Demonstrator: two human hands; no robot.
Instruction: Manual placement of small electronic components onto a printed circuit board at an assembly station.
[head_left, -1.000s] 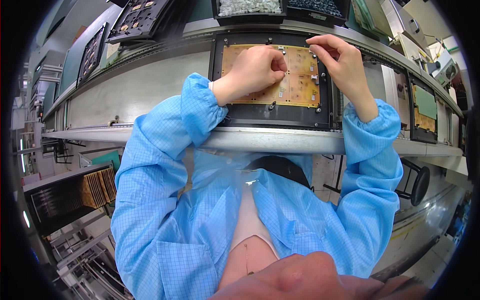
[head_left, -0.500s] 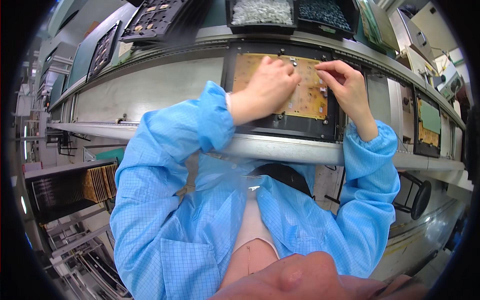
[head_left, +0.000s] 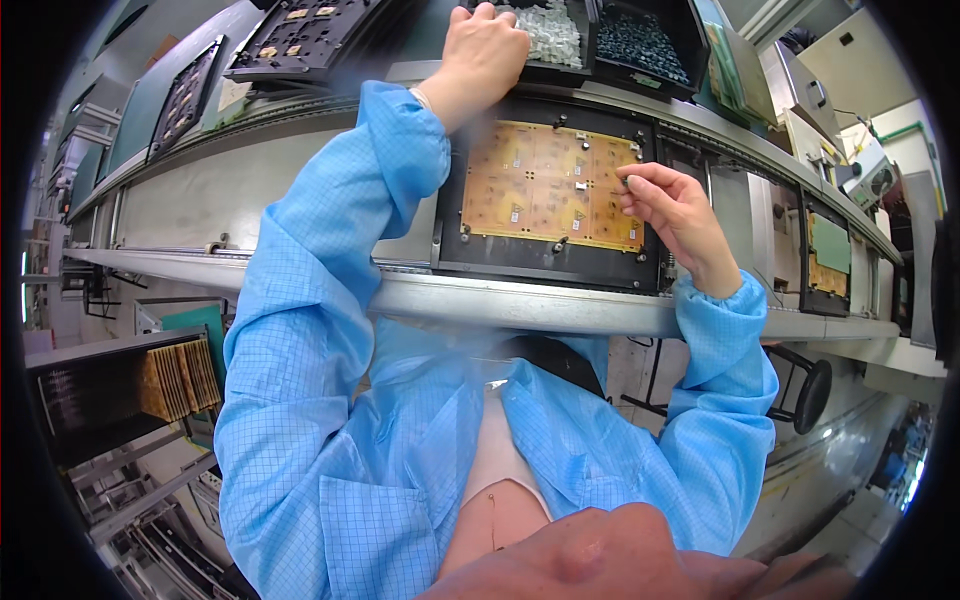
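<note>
A yellow-brown circuit board [head_left: 545,190] lies in a black carrier frame [head_left: 540,262] on the conveyor in front of me. A few small white parts stand on the board. My right hand [head_left: 680,215] is over the board's right edge, with thumb and forefinger pinched on a small dark component [head_left: 626,181]. My left hand [head_left: 482,55] reaches over the left side of the bin of white parts [head_left: 550,38]. Its fingers bend down toward the parts, and the fingertips are hidden.
Beside the white parts stands a black bin of small dark parts [head_left: 645,45]. Black trays [head_left: 300,40] sit at the far left. A metal rail [head_left: 540,308] runs along the near side. Another carrier with a board [head_left: 828,258] is to the right.
My left hand has left the board and moved up and away to the bin of white parts. My right hand stays by the board's right edge, now slightly lower.
</note>
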